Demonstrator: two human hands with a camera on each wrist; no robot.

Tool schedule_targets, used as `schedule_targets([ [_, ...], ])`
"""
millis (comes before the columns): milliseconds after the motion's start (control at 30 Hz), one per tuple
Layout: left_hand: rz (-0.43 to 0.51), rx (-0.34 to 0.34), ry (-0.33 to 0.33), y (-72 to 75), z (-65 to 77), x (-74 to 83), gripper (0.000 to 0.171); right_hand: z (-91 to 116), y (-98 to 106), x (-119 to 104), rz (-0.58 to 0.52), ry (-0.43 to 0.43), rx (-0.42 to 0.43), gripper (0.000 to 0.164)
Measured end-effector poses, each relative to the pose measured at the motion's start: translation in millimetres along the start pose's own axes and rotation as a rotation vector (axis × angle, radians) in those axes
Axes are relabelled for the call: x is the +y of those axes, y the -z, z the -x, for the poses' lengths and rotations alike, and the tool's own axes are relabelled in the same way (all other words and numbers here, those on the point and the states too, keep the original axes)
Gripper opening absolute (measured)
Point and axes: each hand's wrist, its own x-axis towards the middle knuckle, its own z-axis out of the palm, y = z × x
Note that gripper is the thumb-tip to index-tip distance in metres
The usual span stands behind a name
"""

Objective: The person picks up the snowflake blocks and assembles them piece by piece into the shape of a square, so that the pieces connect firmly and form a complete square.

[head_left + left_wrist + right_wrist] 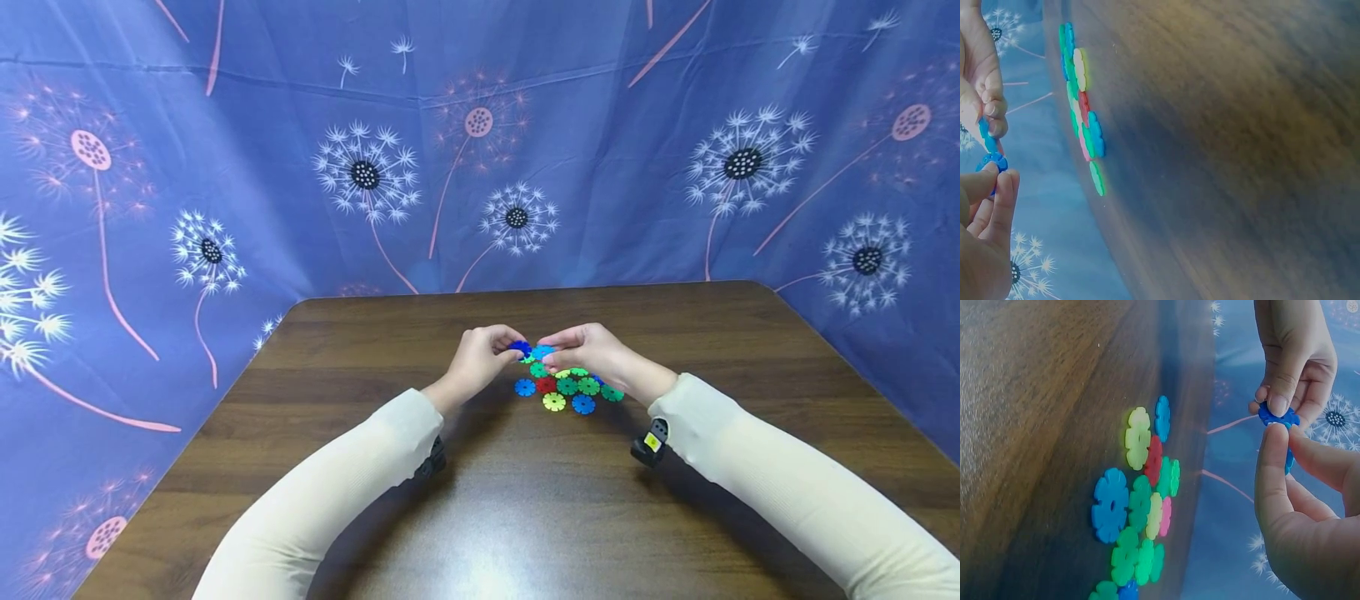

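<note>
My left hand pinches a dark blue notched plastic disc between thumb and fingers. A lighter blue notched disc is pinched by my right hand. Both are held up above the table, edge to edge. In the right wrist view the dark blue disc meets the lighter one at an angle, and fingertips cover where they meet. I cannot tell whether their slots are engaged. Below the hands lies a loose group of discs, among them a red one and a yellow one.
Several green discs and two blue discs lie in the group, with a pink disc among them. The brown wooden table reaches back to a blue dandelion-print cloth.
</note>
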Motion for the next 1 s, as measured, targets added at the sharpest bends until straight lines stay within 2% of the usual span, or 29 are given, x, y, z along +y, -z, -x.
schedule_targets([
  [167,0.014,0.010,0.017,-1.4,1.4,-1.0,0.012,-0.4,-2.6,0.3,-0.016,0.008,-0.007,0.047],
  [400,0.088,0.021,0.044,0.3,4.0,0.9,0.011,-1.1,-4.2,0.9,-0.045,0.010,0.002,0.045],
  [600,0.099,0.035,0.060,-0.1,4.1,1.8,0.010,-1.5,-6.1,0.7,-0.087,0.018,-0.010,0.046],
  [1000,0.200,0.071,0.106,-4.7,9.2,-1.2,0.007,-1.6,-14.7,-0.9,-0.127,-0.019,-0.004,0.044],
])
